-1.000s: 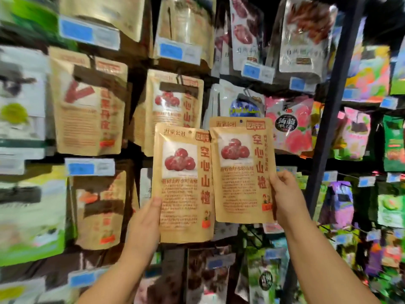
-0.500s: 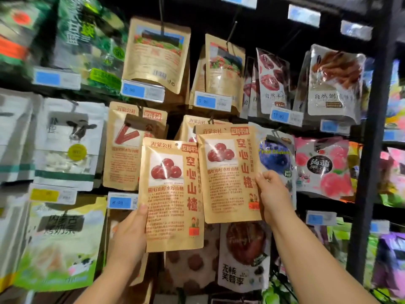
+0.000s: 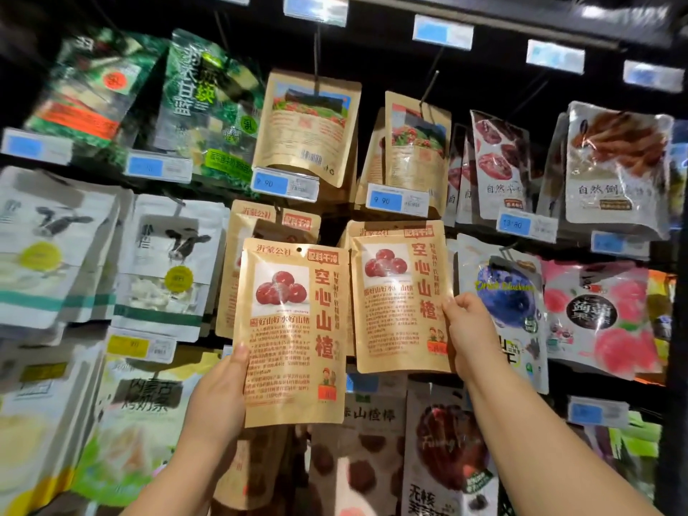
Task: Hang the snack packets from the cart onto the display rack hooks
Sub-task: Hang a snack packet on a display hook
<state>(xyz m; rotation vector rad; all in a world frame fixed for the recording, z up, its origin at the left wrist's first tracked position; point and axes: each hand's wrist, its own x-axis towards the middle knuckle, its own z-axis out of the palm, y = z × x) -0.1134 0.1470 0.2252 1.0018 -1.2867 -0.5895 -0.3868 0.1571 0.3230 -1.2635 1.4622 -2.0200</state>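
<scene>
Two matching kraft hawthorn packets are held up before the display rack [image 3: 499, 16] at the centre of the frame. The left hand [image 3: 219, 396] grips the left packet [image 3: 294, 329] by its lower left edge, thumb on the front and fingers behind. The right hand [image 3: 471, 333] pinches the right packet [image 3: 402, 296] at its right edge. That packet lies over a hanging stack [image 3: 366, 230] of the same product, just left of the blueberry bag [image 3: 506, 292]. Its top is blurred, so I cannot tell whether it sits on a hook.

It looks best to finish one packet at a time. Raise it until the hang hole [image 3: 299, 250], visible in the left packet's top strip, meets the hook tip. Keep the packet square, push it straight back, and leave the print facing out. A low grip probably lets the top flop, so a higher hold would likely steady it.
</scene>
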